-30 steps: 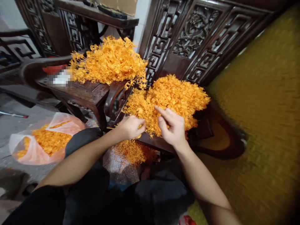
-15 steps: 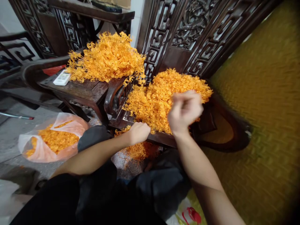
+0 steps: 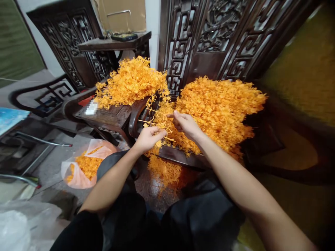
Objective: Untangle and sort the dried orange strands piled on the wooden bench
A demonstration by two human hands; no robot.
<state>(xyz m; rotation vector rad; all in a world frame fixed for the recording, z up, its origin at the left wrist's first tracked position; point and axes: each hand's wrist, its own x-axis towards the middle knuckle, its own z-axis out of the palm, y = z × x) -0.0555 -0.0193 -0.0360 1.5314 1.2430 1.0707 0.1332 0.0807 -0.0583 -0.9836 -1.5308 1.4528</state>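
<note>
My left hand pinches an orange plastic flower sprig between thumb and fingers, its thin branches pointing up and to the left. Close on its right is my right hand, fingers curled together and the index fingertip at the sprig's edge. Whatever those fingers hold, if anything, is too small to make out. Behind both hands a big heap of orange plastic flower pieces covers the seat of a dark carved wooden chair. More orange pieces hang below the seat's front edge.
A second orange heap lies on a small wooden table beside a blurred white box. On the floor at left sits a plastic bag of orange pieces. Metal legs stand farther left. A phone rests on the back stand.
My right hand has come down and left from above the heap to the left hand. The sprig now shows clearly in my left hand, which has turned palm-up somewhat. The view has shifted.
</note>
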